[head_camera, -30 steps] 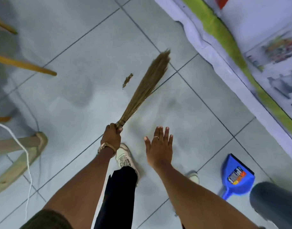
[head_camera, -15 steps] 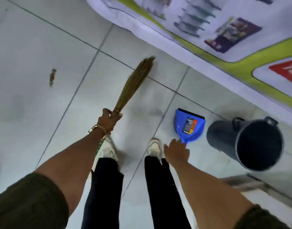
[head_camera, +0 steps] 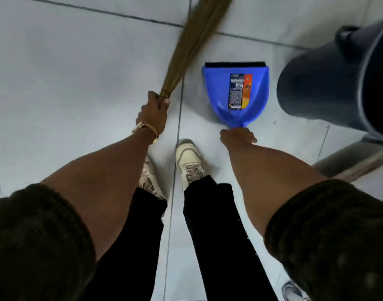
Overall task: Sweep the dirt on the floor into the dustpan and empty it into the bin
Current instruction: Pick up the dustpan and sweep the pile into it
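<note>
Dustpan [head_camera: 236, 94] lies flat on the tiles at 12 o'clock from the feet, bin [head_camera: 338, 83] just beside it at 3 o'clock; the right hand [head_camera: 238, 135], open in mid-air a second ago, has now closed on its handle, so collecting can begin. Left hand [head_camera: 153, 111] grips the broom [head_camera: 190, 42]. Handle is hidden, broom tip cropped, dirt out of view

dustpan [head_camera: 235, 92] label [head_camera: 240, 91], print unreadable (too blurred)

Olive sleeves [head_camera: 329, 233], black trousers [head_camera: 218, 246], cream sneakers [head_camera: 189, 160]
</note>
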